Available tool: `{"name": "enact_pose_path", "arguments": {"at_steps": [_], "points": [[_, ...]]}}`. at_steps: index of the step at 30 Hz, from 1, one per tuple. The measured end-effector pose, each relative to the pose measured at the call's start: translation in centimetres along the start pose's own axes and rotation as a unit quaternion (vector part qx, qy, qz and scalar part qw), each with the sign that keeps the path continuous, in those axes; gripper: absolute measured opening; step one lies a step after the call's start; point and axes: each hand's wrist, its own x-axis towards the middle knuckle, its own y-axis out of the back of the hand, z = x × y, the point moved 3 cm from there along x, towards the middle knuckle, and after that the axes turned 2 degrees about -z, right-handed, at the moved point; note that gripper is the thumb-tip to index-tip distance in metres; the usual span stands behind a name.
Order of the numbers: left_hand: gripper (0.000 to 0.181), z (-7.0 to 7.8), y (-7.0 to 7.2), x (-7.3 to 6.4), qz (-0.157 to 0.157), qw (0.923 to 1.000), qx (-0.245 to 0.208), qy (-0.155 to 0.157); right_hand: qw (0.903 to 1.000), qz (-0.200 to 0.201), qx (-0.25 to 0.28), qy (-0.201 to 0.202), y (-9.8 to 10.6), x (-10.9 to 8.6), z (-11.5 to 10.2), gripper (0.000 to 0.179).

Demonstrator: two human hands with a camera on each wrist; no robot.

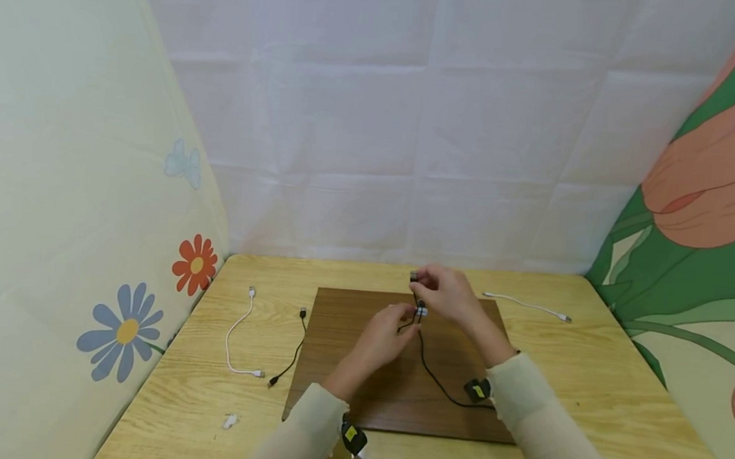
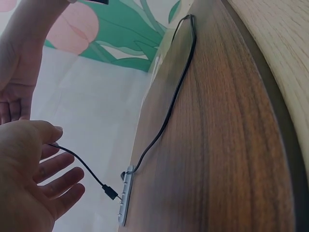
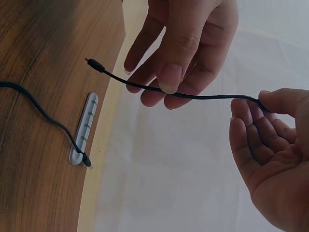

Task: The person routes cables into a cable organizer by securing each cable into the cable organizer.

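Observation:
In the head view my right hand (image 1: 442,292) pinches a short black USB cable (image 3: 212,97) near its upper end, where a USB plug (image 1: 413,276) sticks up. Lower and to the left, my left hand (image 1: 387,334) holds the same cable farther along between thumb and fingers. The cable's small connector (image 3: 96,65) hangs free beyond the left fingers, over the board. Below both hands lies a grey cable clip strip (image 3: 86,123) with several slots. Another black cable (image 2: 170,106) sits in the slot at the strip's right end and trails across the board.
A dark wooden board (image 1: 396,404) lies on the light wooden table (image 1: 600,436). To its left are a white cable (image 1: 229,340), a black cable (image 1: 299,351) and a small white scrap (image 1: 230,422). Another white cable (image 1: 528,305) lies at the back right.

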Motion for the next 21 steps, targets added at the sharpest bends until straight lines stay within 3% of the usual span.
{"name": "enact_pose_path", "arguments": {"at_steps": [15,21], "points": [[0.009,-0.5,-0.5,-0.2,0.003,0.9999,-0.012,0.0,0.9997,-0.008,-0.012,-0.021,-0.6,0.4,0.5,0.019],[0.008,-0.7,-0.8,-0.3,-0.016,0.9999,0.001,0.006,0.9979,-0.023,-0.016,-0.059,-0.9,0.9,2.2,0.019]]}}
